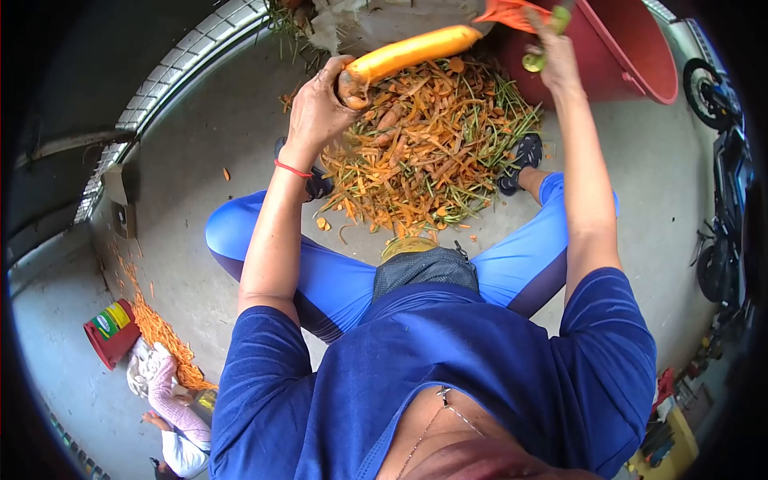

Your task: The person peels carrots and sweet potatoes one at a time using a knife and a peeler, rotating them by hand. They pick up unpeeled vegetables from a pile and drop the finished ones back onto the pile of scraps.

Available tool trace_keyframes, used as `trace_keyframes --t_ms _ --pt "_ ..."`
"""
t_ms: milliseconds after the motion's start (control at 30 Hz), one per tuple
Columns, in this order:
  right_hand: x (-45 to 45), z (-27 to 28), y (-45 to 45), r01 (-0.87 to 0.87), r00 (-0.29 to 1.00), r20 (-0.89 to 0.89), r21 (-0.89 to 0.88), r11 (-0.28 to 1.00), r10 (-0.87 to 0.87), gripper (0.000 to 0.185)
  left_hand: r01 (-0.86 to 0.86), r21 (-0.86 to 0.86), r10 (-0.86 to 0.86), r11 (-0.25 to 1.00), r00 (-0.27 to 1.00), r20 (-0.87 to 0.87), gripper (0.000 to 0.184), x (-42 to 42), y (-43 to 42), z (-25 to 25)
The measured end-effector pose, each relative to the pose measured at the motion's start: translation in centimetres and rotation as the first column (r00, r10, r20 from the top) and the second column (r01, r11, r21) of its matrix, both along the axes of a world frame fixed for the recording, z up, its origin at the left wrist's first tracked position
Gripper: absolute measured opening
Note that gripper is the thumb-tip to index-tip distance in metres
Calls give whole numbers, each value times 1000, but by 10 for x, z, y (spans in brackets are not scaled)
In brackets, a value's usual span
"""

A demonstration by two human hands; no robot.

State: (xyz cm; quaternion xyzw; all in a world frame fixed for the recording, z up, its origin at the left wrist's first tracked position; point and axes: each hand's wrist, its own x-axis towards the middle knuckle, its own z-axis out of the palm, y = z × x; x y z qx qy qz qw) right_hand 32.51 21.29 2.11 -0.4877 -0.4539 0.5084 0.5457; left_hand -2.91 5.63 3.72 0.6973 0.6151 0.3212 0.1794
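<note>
A long peeled orange carrot [416, 53] slants up to the right, its unpeeled brownish end in my left hand [318, 112]. The fingers of that hand are wrapped round this end. My right hand [556, 56], slightly blurred, is closed round a green-handled tool [534, 61] with an orange part [512, 13], just beyond the carrot's far tip. Below both hands lies a heap of peelings [424, 144], orange strips mixed with green stalks, on the grey floor between my feet.
A large red tub [600, 48] stands at the upper right, beside a pale sack [384, 20]. At the lower left another person [172, 400] sits near a red bucket [110, 332] and scattered orange peelings [168, 336]. A motorcycle [724, 176] is at the right edge.
</note>
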Motion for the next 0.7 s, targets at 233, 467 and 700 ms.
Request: trace_keyframes --t_ms 233,467,700 --pt "-6 -63 -33 -95 979 121 -452 887 166 56 -2 -221 -34 975 986 -161 51 7 -5 10" --pt "-78 -190 -96 -85 828 305 -761 643 471 65 -164 -338 152 927 986 -63 49 10 -10 -21" --pt "-100 -107 -116 42 857 506 -257 965 97 49 -227 -336 241 914 971 -1 47 1 -9 -22"
